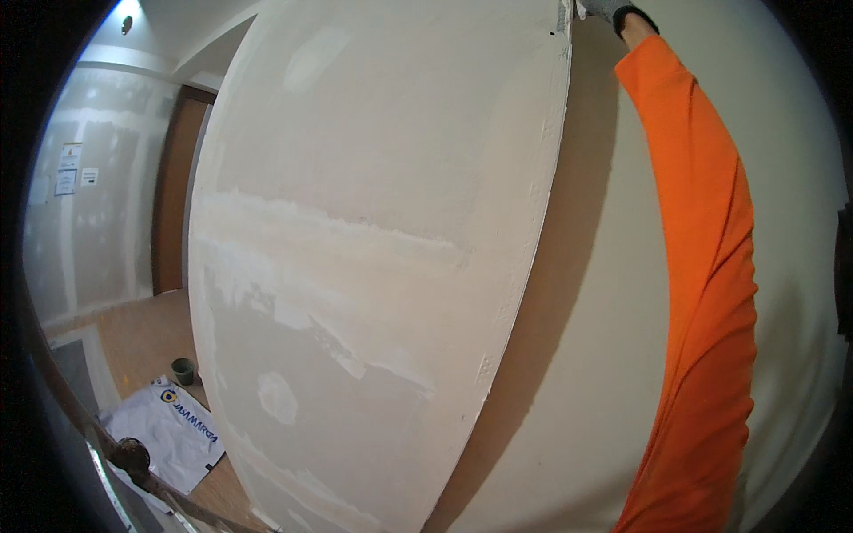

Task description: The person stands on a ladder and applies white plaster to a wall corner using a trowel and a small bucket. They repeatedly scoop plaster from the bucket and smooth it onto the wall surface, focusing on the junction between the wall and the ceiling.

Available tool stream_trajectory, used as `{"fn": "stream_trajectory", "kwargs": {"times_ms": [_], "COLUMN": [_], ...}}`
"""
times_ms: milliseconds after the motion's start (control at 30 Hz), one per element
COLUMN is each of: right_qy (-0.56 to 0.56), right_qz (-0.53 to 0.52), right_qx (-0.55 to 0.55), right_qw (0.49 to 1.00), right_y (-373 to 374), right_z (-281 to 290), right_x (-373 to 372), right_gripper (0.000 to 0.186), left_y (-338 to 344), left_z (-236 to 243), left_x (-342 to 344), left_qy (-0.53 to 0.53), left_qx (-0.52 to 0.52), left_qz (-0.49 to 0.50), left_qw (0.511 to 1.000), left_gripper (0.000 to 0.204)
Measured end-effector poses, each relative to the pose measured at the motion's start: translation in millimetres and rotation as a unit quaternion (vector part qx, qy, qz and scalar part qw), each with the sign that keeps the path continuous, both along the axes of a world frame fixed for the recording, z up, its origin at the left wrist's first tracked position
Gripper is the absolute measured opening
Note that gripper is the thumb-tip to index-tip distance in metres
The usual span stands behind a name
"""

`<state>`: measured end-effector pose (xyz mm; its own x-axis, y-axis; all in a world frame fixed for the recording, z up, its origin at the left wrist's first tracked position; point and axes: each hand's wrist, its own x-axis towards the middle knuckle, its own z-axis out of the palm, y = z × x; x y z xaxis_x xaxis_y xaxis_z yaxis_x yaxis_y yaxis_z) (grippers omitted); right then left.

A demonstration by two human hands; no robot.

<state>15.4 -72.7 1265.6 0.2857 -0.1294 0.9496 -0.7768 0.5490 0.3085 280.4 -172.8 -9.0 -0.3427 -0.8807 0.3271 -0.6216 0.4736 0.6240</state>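
Observation:
My right arm (pixel 702 293) in a long orange sleeve reaches up along the right side. My right hand (pixel 622 13), in a grey and black glove, is at the top edge of the picture beside the upper edge area of a large pale plasterboard panel (pixel 373 160) with patches of white filler. Its fingers are mostly cut off or hidden, so I cannot tell what they hold. The panel's right edge stands out from a cream wall (pixel 577 355) and casts a long shadow on it. My left hand is out of the picture.
At the left are a patched wall (pixel 115 231) with papers, a brown door (pixel 178 195), a wooden-coloured floor (pixel 142 329), a green pot (pixel 182 371) and a white printed sheet (pixel 160 444). A dark curved bar and metal rail (pixel 107 471) cross the lower left corner.

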Motion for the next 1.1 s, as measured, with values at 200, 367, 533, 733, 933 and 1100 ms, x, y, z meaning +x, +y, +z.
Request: {"fn": "stream_trajectory", "kwargs": {"times_ms": [200, 367, 533, 733, 933, 1100], "right_qy": [0.077, 0.08, 0.036, 0.028, 0.146, 0.152], "right_qz": [-0.145, -0.198, -0.112, -0.051, -0.112, -0.235], "right_qx": [0.087, 0.132, 0.068, -0.008, 0.016, 0.046], "right_qw": [0.983, 0.968, 0.991, 0.998, 0.983, 0.959], "right_y": [22, 55, 81, 68, 23, 3], "right_z": [-34, -66, -37, -28, 11, -7], "right_x": [12, 5, -12, 16, 8, 22], "right_gripper": [0.048, 0.049, 0.049, 0.06, 0.047, 0.035], "left_y": [-13, 1, 15, 33, 34, 37], "left_z": [-11, 95, 130, 156, 145, 132], "left_x": [-6, -24, -8, -5, -6, -6], "left_qy": [0.114, 0.27, 0.339, 0.37, 0.307, 0.276], "left_qx": [0.097, 0.205, 0.25, 0.282, 0.244, 0.223], "left_qz": [0.015, -0.018, -0.026, -0.023, -0.022, -0.036], "left_qw": [0.989, 0.941, 0.906, 0.885, 0.92, 0.934], "left_gripper": [0.044, 0.043, 0.042, 0.041, 0.039, 0.038]}}
